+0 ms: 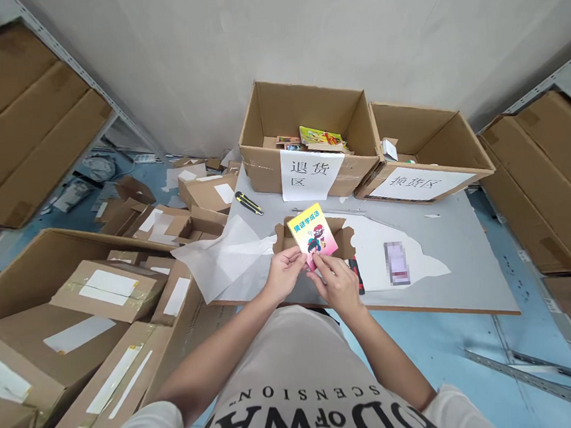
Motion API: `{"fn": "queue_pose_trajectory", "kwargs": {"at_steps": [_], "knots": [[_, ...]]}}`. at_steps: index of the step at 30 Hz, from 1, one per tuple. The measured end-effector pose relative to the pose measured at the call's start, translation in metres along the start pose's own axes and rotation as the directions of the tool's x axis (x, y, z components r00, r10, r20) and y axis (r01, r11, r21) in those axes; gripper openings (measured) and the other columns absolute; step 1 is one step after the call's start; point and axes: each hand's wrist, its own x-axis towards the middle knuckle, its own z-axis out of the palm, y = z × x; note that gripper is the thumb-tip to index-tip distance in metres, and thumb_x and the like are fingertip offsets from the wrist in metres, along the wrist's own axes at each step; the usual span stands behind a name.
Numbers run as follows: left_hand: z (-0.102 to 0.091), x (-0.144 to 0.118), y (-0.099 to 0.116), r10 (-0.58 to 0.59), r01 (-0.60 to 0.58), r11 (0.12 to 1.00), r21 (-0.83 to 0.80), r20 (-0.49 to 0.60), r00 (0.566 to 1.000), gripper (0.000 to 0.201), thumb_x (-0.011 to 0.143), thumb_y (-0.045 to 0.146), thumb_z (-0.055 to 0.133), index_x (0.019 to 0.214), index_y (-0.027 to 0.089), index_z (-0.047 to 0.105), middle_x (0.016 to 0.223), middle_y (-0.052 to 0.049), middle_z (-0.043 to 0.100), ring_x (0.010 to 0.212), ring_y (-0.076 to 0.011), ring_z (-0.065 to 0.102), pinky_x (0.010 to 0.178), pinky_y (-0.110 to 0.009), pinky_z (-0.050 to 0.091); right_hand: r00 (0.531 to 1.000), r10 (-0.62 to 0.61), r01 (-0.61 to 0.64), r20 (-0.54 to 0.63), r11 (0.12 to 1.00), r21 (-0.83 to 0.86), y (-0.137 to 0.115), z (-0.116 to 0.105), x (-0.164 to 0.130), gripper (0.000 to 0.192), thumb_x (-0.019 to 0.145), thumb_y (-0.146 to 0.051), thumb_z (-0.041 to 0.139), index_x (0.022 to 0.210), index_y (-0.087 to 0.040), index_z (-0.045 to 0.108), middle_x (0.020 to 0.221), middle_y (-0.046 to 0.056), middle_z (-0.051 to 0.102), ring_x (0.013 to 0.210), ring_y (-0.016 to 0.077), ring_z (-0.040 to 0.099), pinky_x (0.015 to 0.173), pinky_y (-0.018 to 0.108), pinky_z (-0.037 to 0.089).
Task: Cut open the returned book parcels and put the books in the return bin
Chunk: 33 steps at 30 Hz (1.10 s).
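My left hand (285, 272) is pinching the lower left edge of the colorful booklet (317, 231) between thumb and fingers, and my right hand (341, 281) is gripping its bottom edge, fingers curling inward. I am holding it slightly tilted, cover facing me, over the opened cardboard box (342, 241) on the table (473, 251). My forearms (227, 342) are reaching forward, converging.

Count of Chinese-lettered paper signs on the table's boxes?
2. Left sign: front of the left open carton, which holds books. Right sign: front of the right open carton beside it. Both lie beyond the held booklet. No others visible.
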Motion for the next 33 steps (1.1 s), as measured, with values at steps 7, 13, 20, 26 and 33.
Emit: {"fn": "queue_pose_trajectory", "kwargs": {"at_steps": [7, 13, 20, 26, 33], "knots": [[-0.014, 0.005, 0.0, -0.024, 0.024, 1.0, -0.018, -0.001, 1.0, 0.048, 0.07, 0.044, 0.072, 0.108, 0.015, 0.065, 0.107, -0.012, 0.069, 0.095, -0.0241, 0.066, 0.086, -0.038, 0.051, 0.913, 0.362, -0.329, -0.191, 0.927, 0.182, 0.023, -0.005, 0.002, 0.047, 0.083, -0.039, 0.059, 0.127, -0.022, 0.056, 0.118, 0.014, 0.061, 0.102, 0.0272, 0.059, 0.085, 0.043, 0.049], [-0.018, 0.009, -0.005, -0.035, 0.034, 0.999, -0.008, -0.016, 0.999, 0.05, 0.07, 0.044, 0.071, 0.11, 0.015, 0.065, 0.107, -0.011, 0.069, 0.094, -0.0237, 0.066, 0.086, -0.038, 0.051, 0.756, 0.556, -0.623, 0.347, 0.447, 0.642, 0.031, -0.005, 0.004, 0.049, 0.08, -0.053, 0.056, 0.11, -0.016, 0.063, 0.076, 0.007, 0.07, 0.062, 0.0188, 0.065, 0.058, 0.033, 0.055], [-0.019, 0.013, -0.003, -0.033, 0.032, 0.999, -0.013, -0.071, 0.997, 0.059, 0.066, 0.046, 0.074, 0.116, 0.016, 0.063, 0.103, -0.011, 0.071, 0.093, -0.0245, 0.067, 0.083, -0.038, 0.053, 0.703, 0.606, -0.62, 0.372, 0.264, 0.739, 0.024, 0.0, 0.008, 0.047, 0.068, -0.055, 0.069, 0.094, -0.017, 0.069, 0.066, 0.004, 0.069, 0.06, 0.018, 0.065, 0.053, 0.032, 0.056], [-0.018, 0.016, 0.002, -0.04, 0.037, 0.999, -0.034, -0.072, 0.997, 0.058, 0.066, 0.044, 0.075, 0.116, 0.015, 0.063, 0.105, -0.012, 0.07, 0.094, -0.0242, 0.067, 0.086, -0.04, 0.052, 0.681, 0.651, -0.604, 0.334, 0.242, 0.76, 0.025, 0.005, 0.01, 0.051, 0.069, -0.054, 0.068, 0.103, -0.016, 0.069, 0.062, 0.002, 0.067, 0.055, 0.0162, 0.063, 0.054, 0.034, 0.057], [-0.028, 0.022, -0.005, -0.074, 0.075, 0.997, 0.0, -0.108, 0.991, 0.053, 0.065, 0.042, 0.076, 0.11, 0.016, 0.063, 0.108, -0.013, 0.069, 0.098, -0.023, 0.066, 0.09, -0.04, 0.05, 0.719, 0.648, -0.52, 0.252, 0.261, 0.813, 0.043, -0.004, 0.049, 0.043, 0.072, -0.047, 0.067, 0.103, -0.017, 0.069, 0.064, 0.0, 0.065, 0.056, 0.0122, 0.061, 0.058, 0.03, 0.057]]}}
